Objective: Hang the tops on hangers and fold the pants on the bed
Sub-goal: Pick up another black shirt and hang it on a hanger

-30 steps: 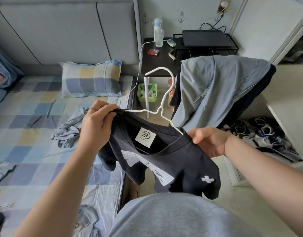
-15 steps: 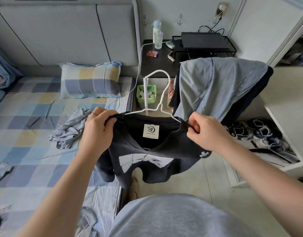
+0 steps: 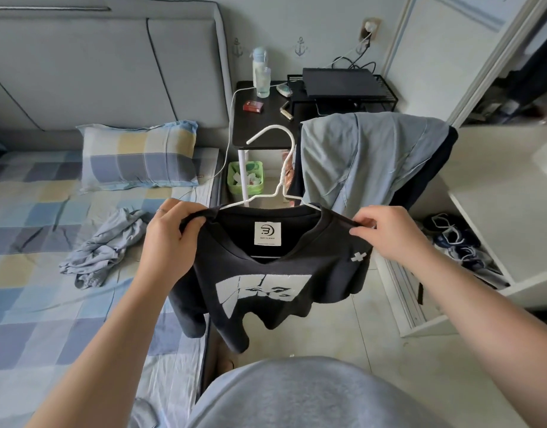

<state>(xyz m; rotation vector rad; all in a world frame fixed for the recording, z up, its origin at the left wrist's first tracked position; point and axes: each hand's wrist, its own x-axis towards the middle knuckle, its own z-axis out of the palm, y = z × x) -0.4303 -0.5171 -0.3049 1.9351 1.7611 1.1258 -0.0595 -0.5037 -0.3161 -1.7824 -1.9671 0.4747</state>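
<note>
Black top (image 3: 266, 273) hangs in the air between the two hands, its shoulders spread over a white hanger (image 3: 278, 168) whose arms run into the neck opening. The left hand (image 3: 170, 239) has its fingers (image 3: 189, 216) curled round the left shoulder of the cloth, bunching it. The right hand (image 3: 386, 234) pinches the right shoulder seam between thumb and fingertips (image 3: 358, 231).

Between the two grips the collar sags in a shallow V, showing a square white label (image 3: 267, 233) inside the back of the neck. Below the fingers a blocky white print (image 3: 263, 288) crosses the chest, and a small white cross (image 3: 357, 257) sits on the sleeve just under the right fingertips. The hem hangs in uneven folds. Above the fingers the hanger's hook curves up and to the left.

Left of the left fingers, a crumpled pale-blue garment (image 3: 102, 251) lies on the checked bed (image 3: 34, 304), with a checked pillow (image 3: 139, 156) beyond it. Just beyond the right fingers, a grey-blue garment (image 3: 364, 162) is draped over something dark. Farther off stand a dark bedside table (image 3: 263, 125) and, under it, a green basket (image 3: 246, 177).
</note>
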